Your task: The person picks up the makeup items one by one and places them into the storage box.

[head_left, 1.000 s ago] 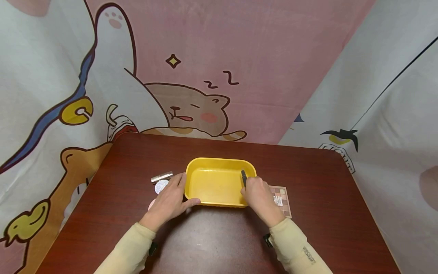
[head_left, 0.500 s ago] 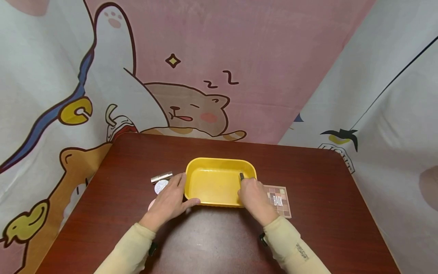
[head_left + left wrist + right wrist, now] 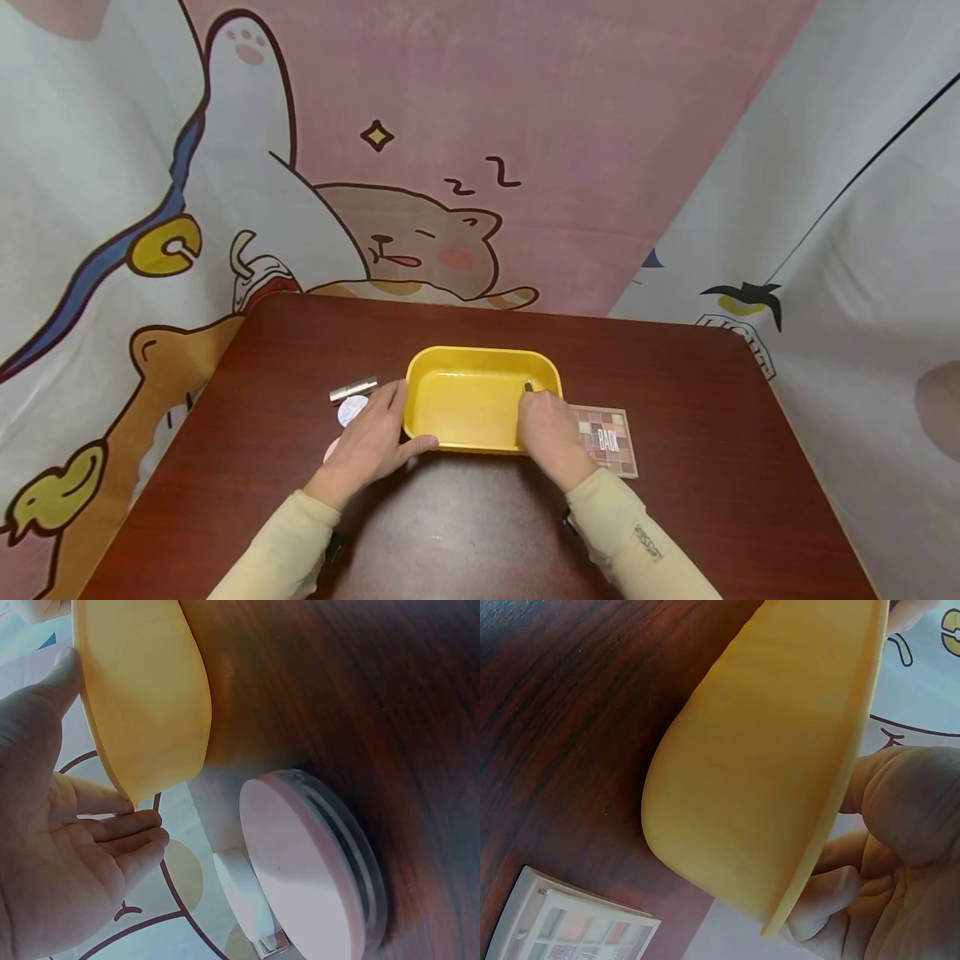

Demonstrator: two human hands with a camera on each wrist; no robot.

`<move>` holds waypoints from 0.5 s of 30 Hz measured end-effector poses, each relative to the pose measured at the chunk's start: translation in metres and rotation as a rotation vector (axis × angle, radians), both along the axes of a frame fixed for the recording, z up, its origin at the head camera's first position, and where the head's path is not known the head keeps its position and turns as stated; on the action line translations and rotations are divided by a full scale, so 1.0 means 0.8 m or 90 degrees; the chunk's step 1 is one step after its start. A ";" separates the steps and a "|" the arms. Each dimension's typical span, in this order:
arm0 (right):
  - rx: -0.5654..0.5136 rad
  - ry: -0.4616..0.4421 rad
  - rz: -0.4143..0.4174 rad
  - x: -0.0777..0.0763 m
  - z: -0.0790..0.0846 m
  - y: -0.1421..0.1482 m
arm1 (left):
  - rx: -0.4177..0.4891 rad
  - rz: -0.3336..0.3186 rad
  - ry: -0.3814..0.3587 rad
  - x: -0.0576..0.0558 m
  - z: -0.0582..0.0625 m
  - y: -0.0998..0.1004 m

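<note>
A yellow plastic tray (image 3: 465, 408) sits at mid-table in the head view. My left hand (image 3: 371, 429) rests at its left end, the fingers fairly straight along the end and the thumb on the near rim. The left wrist view shows the thumb and fingertips touching the tray rim (image 3: 94, 742). My right hand (image 3: 551, 429) is over the tray's right end, its curled fingers holding a dark stick-like item (image 3: 528, 387). Only the tip of that item shows; its kind is hidden by the hand. In the right wrist view, the tray wall hides part of the curled fingers (image 3: 832, 889).
To the right of the tray lies an eyeshadow palette (image 3: 617, 442) marked "BACK". Left of it are a silver tube (image 3: 353, 390), a white round item (image 3: 352, 410) and a pink-lidded round case (image 3: 300, 870), partly hidden by the left hand in the head view. A printed curtain hangs behind.
My right hand has moved left and inward over the tray, carrying the dark item, and less of that item shows. More of the palette is uncovered. My left hand has stayed in place.
</note>
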State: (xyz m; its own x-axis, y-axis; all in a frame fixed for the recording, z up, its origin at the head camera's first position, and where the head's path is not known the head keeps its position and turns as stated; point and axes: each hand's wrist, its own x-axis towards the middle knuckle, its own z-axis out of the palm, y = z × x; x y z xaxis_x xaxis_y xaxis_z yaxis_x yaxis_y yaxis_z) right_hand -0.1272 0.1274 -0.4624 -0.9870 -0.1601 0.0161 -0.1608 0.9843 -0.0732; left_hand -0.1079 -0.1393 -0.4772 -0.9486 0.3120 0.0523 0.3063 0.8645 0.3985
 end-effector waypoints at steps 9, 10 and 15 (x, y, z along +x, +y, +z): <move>0.012 -0.030 -0.031 -0.004 -0.003 -0.006 | -0.003 0.000 -0.003 0.001 0.001 0.000; 0.011 -0.027 -0.030 -0.004 -0.004 -0.007 | -0.004 0.000 -0.003 0.001 0.001 0.000; 0.010 0.007 0.001 -0.003 -0.010 -0.008 | -0.002 -0.001 -0.002 0.000 0.000 0.000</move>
